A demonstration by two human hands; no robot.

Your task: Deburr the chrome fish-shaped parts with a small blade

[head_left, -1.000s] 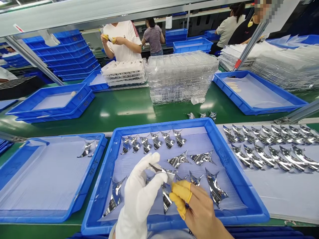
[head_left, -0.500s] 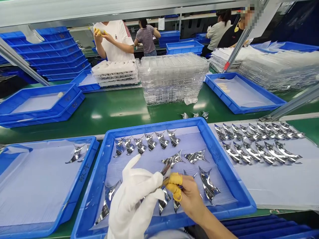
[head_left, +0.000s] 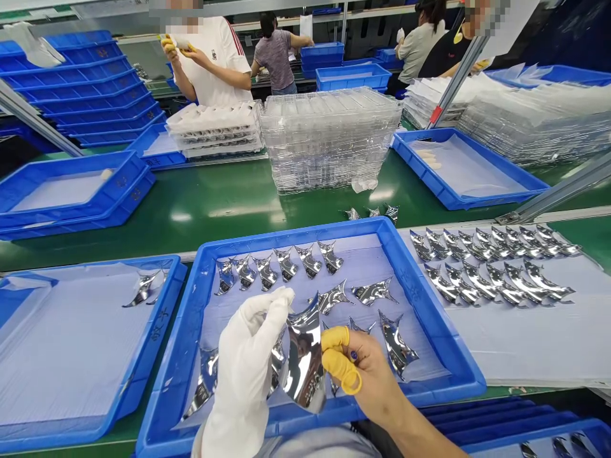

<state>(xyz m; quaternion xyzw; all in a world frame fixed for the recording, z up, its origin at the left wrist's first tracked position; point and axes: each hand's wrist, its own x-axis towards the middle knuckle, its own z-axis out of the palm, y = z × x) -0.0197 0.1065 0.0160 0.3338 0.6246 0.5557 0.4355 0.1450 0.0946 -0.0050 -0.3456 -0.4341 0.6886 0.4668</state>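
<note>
My white-gloved left hand pinches a mirror-chrome curved piece at six o'clock, and my right hand, in yellow finger cots, clenches its other edge. Both hold it above the blue tray, with matching pieces lying at twelve o'clock.
</note>
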